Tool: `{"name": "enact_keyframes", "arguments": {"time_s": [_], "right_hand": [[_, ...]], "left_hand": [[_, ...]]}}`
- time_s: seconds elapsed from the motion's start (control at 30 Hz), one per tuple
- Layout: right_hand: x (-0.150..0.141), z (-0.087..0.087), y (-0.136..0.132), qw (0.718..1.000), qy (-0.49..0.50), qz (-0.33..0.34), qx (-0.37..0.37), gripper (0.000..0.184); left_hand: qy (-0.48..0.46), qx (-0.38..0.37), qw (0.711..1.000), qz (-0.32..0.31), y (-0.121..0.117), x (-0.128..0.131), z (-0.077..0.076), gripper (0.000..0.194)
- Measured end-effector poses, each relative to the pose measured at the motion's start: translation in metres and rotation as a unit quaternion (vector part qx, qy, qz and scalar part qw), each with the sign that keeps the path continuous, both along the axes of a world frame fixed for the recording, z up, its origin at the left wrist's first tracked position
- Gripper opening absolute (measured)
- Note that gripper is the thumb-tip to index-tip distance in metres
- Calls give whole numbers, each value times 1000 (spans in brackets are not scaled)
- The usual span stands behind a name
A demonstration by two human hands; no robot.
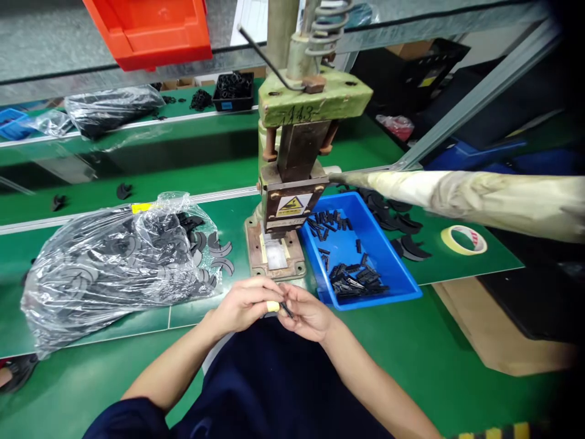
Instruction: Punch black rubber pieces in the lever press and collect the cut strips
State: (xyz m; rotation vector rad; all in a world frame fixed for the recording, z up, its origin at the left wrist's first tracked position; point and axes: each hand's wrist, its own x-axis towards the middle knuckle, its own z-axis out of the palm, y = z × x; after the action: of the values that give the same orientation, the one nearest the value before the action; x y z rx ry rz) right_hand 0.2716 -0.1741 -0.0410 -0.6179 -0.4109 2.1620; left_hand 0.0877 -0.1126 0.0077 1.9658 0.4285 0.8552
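Note:
My left hand, with yellow wrap on one finger, is closed in front of the press. Under its fingers shows the edge of a dark grey piece, mostly hidden. My right hand meets it, thumb and fingers pinching a small narrow black part. Both hands touch at the fingertips, close to my body. Just beyond them stands the green hand press, its ram raised above a metal base plate. To the right, a blue bin holds many small black strip-like parts.
A clear plastic bag of dark crescent pieces lies at left, with loose crescents beside it. The wrapped press lever reaches far right. A tape roll and more crescents lie right. An orange bin hangs above.

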Motion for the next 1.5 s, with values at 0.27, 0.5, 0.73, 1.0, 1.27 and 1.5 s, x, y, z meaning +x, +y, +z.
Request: {"name": "enact_keyframes", "arguments": {"time_s": [0.27,0.5,0.73,1.0,1.27,1.5], "right_hand": [[7,2,-6,998,1,-51,-48,28],[15,25,-25,997,-27,-75,-3,26],[31,32,-31,993,-30,-104,43,31],[54,35,-23,982,-66,-151,88,24],[88,134,23,705,-317,-467,429,41],[73,208,45,590,-327,-468,571,48]], "left_hand": [[46,54,990,126,20,3,-8,12],[148,132,949,245,79,16,-44,19],[229,190,928,226,95,20,-67,26],[246,219,936,128,107,14,-58,33],[256,203,940,101,100,12,-50,32],[280,193,933,115,95,14,-49,32]]}}
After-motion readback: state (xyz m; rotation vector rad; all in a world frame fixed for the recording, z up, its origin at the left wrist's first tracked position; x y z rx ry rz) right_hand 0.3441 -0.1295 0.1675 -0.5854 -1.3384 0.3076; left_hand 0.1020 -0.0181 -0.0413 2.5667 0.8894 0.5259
